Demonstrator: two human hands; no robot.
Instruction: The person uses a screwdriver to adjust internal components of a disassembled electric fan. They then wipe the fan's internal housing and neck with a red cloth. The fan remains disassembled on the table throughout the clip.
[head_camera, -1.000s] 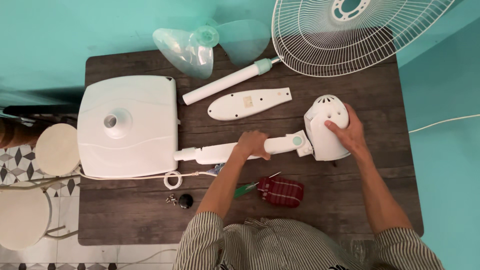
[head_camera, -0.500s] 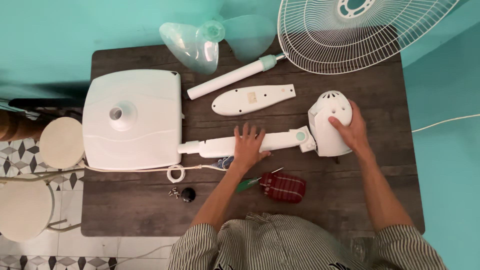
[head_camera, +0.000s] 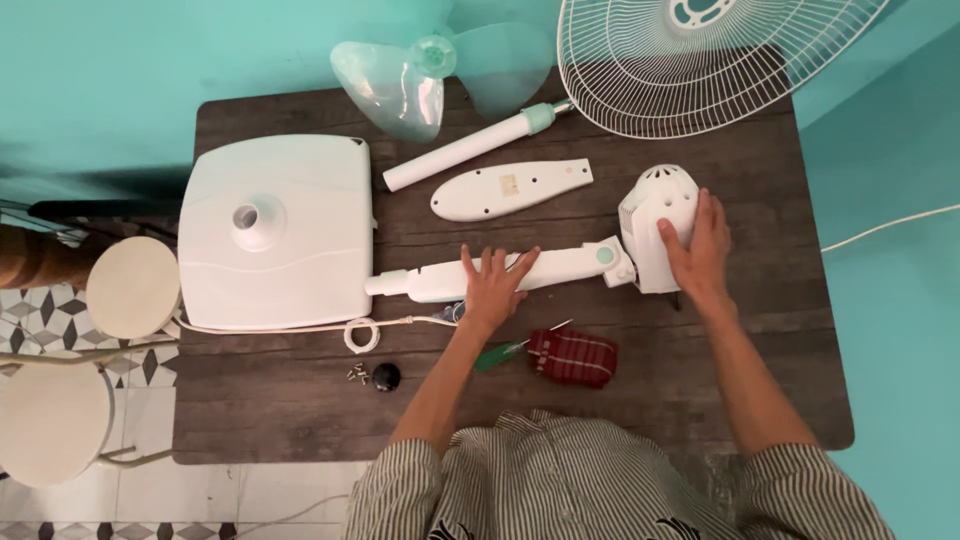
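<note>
On dark wood-grain worktop: left hand flat, fingers spread, pressing smooth white plastic fan neck; grip open, nothing clasped. Right hand cupped loosely over vented white motor housing at neck's end, not closed around it. Nearby: square white base, oval white cover plate, red-handled screwdriver, small screws.

White fan base, white pole with mint cap, white motor housing, white grille; translucent mint blades; dark brown wood-grain table; red-checked cloth; green-handled screwdriver; grey-and-white striped sleeves
</note>
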